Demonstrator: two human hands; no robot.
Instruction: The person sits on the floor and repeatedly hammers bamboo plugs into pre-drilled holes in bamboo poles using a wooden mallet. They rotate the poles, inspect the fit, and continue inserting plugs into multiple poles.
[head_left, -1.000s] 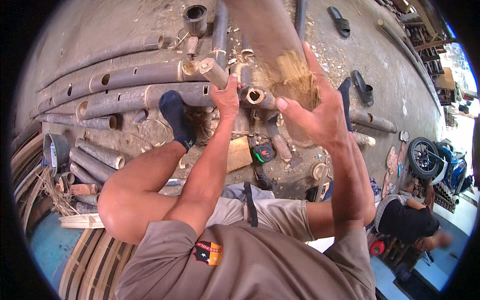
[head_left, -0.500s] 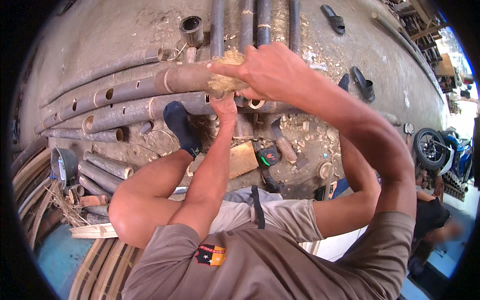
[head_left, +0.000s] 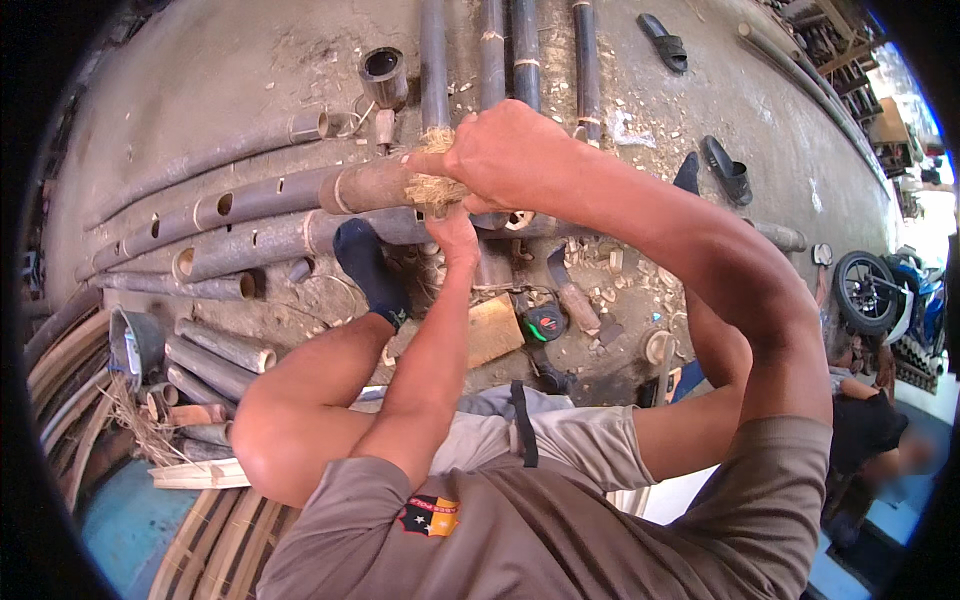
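A long dark bamboo pole [head_left: 265,202] with square and round holes runs leftward from my hands; its right end section is browner. My right hand [head_left: 515,155] is closed on a wad of straw-coloured fibres [head_left: 437,185] and presses it over that end, forefinger stretched along the pole. Beneath the same end, my left hand [head_left: 455,235] grips the pole from the near side; its fingers are partly hidden by the wad and the bamboo. A second holed bamboo pole [head_left: 250,245] lies just nearer, passing behind my left hand.
Between my legs lie a tape measure [head_left: 545,322], a wooden block [head_left: 495,332] and a bladed tool [head_left: 575,300] among wood chips. Several bamboo poles [head_left: 434,60] stretch away beyond my hands. A dark cylindrical container [head_left: 384,85] stands at the far side; sandals [head_left: 727,170] lie right.
My right hand and the fibre wad have shifted left and a little nearer along the pole end. My left hand keeps its grip. The whole view has tilted slightly.
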